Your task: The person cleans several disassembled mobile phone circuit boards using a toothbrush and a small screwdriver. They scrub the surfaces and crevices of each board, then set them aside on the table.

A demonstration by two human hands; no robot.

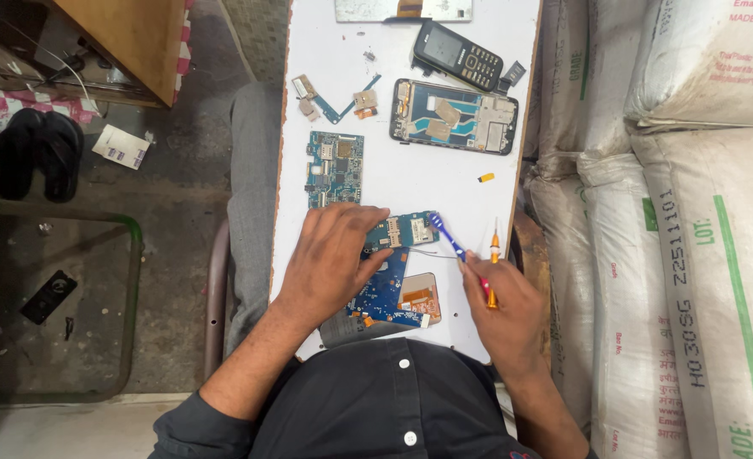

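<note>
A blue circuit board (391, 274) lies on the white board (410, 183) in front of me. My left hand (332, 259) presses down on the circuit board's left side. My right hand (502, 310) grips a blue and pink toothbrush (450, 240), whose bristle head touches the circuit board's upper right corner. An orange screwdriver (494, 259) lies beside my right hand, partly under the fingers.
Farther off lie a second blue circuit board (335, 167), an opened phone frame (454, 116), a black keypad phone (457, 55) and small flex parts (334, 98). White sacks (674, 221) are stacked along the right. Black sandals (36, 153) sit on the floor at left.
</note>
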